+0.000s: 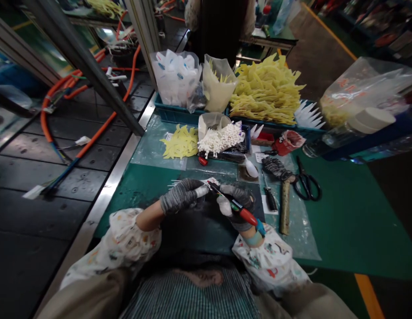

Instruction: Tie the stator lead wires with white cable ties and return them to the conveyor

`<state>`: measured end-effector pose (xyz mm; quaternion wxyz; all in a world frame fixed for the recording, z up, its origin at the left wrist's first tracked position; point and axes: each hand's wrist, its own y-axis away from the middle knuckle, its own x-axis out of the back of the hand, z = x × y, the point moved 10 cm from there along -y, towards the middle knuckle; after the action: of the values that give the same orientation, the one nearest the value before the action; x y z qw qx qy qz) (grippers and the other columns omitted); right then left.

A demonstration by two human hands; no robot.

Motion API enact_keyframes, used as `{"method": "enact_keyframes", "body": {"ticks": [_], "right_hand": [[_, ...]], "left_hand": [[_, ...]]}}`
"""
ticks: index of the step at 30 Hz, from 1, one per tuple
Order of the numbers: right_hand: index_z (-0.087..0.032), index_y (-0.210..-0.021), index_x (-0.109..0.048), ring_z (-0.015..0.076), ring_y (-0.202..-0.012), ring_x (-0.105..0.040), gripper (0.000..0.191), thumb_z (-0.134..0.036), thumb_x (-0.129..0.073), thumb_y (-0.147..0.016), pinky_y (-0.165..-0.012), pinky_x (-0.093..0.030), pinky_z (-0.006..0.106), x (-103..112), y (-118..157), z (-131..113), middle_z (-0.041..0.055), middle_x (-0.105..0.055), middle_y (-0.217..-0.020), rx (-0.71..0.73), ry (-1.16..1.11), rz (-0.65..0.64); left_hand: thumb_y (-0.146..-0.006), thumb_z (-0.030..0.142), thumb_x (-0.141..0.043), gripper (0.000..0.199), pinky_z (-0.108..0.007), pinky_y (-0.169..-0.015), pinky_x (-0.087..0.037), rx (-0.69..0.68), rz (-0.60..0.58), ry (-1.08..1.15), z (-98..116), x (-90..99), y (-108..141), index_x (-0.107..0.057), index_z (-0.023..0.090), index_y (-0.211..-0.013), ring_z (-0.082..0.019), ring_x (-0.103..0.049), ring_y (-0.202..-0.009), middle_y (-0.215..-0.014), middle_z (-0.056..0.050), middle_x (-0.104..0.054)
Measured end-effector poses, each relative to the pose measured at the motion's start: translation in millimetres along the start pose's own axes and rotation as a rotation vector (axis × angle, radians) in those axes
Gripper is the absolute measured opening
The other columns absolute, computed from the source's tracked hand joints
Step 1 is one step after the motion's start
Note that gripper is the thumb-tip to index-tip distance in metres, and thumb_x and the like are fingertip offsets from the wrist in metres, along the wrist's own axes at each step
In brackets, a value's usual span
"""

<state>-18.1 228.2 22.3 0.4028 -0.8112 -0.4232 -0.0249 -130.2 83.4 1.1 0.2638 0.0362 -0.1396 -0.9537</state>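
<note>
Two gloved hands work close together, fingers curled. The left hand [181,196] is closed on a white rod [202,192], and the right hand [235,204] grips a red-handled tool [247,216], its thin tip beside the rod's far end. (That end is too small to read clearly.) A slip of the tip could jab the left fingers, or a loosened pinch could drop the rod. Toward the lower left, the green mat [352,221] ends at a steel rail [116,177], beyond which lies a black conveyor [60,150]. Scissors [306,184] sit to the right, with open mat past them.
</note>
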Motion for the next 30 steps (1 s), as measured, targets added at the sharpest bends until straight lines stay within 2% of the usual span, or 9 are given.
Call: {"method": "enact_keyframes", "body": {"ticks": [4, 7, 11, 14, 16, 20, 24, 28, 30], "right_hand": [[-0.03, -0.114, -0.084, 0.0255, -0.098, -0.086, 0.015, -0.024, -0.075, -0.104, -0.092, -0.072, 0.04, -0.1, -13.2, -21.0, 0.0036, -0.087, -0.103, 0.11, -0.041, -0.01], [-0.028, -0.11, -0.082, 0.023, -0.09, -0.086, 0.017, -0.018, -0.071, -0.103, -0.083, -0.071, 0.036, 4.5, -22.7, -33.5, 0.0023, -0.087, -0.098, 0.148, -0.04, 0.031], [-0.027, -0.101, -0.082, 0.0223, -0.08, -0.084, 0.011, -0.027, -0.071, -0.104, -0.075, -0.07, 0.036, 10.8, -25.1, -30.9, 0.0016, -0.087, -0.091, 0.097, -0.012, 0.083], [-0.027, -0.102, -0.081, 0.0211, -0.079, -0.083, 0.011, -0.03, -0.071, -0.105, -0.075, -0.07, 0.034, 18.9, -25.7, -22.5, 0.0007, -0.086, -0.09, 0.041, -0.04, 0.151], [-0.027, -0.101, -0.08, 0.0209, -0.081, -0.082, 0.011, -0.033, -0.072, -0.105, -0.078, -0.07, 0.035, 25.4, -27.2, -14.4, 0.0004, -0.085, -0.09, -0.013, -0.044, 0.22], [-0.027, -0.099, -0.077, 0.0215, -0.084, -0.079, 0.015, -0.039, -0.071, -0.105, -0.085, -0.069, 0.039, 31.0, -32.1, -1.6, 0.0002, -0.082, -0.091, -0.088, -0.065, 0.312], [-0.028, -0.096, -0.076, 0.0214, -0.087, -0.077, 0.018, -0.041, -0.068, -0.106, -0.091, -0.069, 0.042, 24.9, -38.9, 3.2, -0.0006, -0.08, -0.092, -0.119, -0.056, 0.282], [-0.03, -0.106, -0.079, 0.0254, -0.099, -0.079, 0.013, -0.041, -0.071, -0.107, -0.096, -0.07, 0.045, 15.3, -44.1, 3.1, 0.0035, -0.084, -0.103, -0.104, -0.007, 0.21], [-0.03, -0.11, -0.081, 0.0267, -0.102, -0.08, 0.013, -0.04, -0.073, -0.107, -0.097, -0.07, 0.045, 10.3, -45.5, 2.5, 0.0053, -0.086, -0.106, -0.077, 0.022, 0.18]], "left_hand": [[-0.093, 0.08, -0.076, 0.065, -0.025, -0.055, -0.032, -0.014, 0.011, -0.019, 0.8, -0.1, 0.3, -0.069, 0.016, -0.086, -0.011, -0.042, -0.061, -0.065, 0.004, -0.054], [-0.096, 0.078, -0.074, 0.063, -0.024, -0.056, -0.033, -0.034, 0.013, -0.059, 2.0, 3.6, 0.7, -0.069, 0.016, -0.082, -0.01, -0.041, -0.06, -0.064, 0.004, -0.054], [-0.107, 0.069, -0.063, 0.059, -0.026, -0.063, -0.047, -0.099, 0.034, -0.231, 7.2, 10.2, 1.5, -0.085, 0.014, -0.106, -0.015, -0.057, -0.068, -0.079, -0.004, -0.075], [-0.116, 0.054, -0.051, 0.053, -0.035, -0.088, -0.061, -0.109, 0.185, -0.632, 15.1, 18.3, -0.6, -0.089, 0.019, -0.126, -0.026, -0.077, -0.097, -0.113, -0.012, -0.088], [-0.116, 0.043, -0.053, 0.044, -0.041, -0.102, -0.062, -0.039, 0.286, -0.999, 19.5, 19.9, -4.3, -0.09, 0.023, -0.132, -0.032, -0.08, -0.115, -0.129, -0.014, -0.086], [-0.114, 0.034, -0.063, 0.041, -0.049, -0.108, -0.062, 0.071, 0.285, -1.411, 22.3, 11.3, -16.6, -0.083, 0.027, -0.149, -0.039, -0.075, -0.134, -0.148, -0.019, -0.078], [-0.114, 0.048, -0.069, 0.05, -0.049, -0.114, -0.061, 0.052, 0.297, -1.397, 27.3, 22.3, -28.3, -0.079, 0.022, -0.154, -0.04, -0.074, -0.135, -0.146, -0.021, -0.076], [-0.118, 0.033, -0.054, 0.046, -0.045, -0.11, -0.062, 0.088, 0.345, -1.384, 35.1, 51.6, -47.8, -0.077, 0.024, -0.157, -0.037, -0.077, -0.129, -0.146, -0.02, -0.075], [-0.115, 0.03, -0.059, 0.049, -0.046, -0.109, -0.063, 0.097, 0.301, -1.403, 36.4, 57.9, -62.2, -0.075, 0.025, -0.16, -0.038, -0.077, -0.13, -0.146, -0.02, -0.075]]}}
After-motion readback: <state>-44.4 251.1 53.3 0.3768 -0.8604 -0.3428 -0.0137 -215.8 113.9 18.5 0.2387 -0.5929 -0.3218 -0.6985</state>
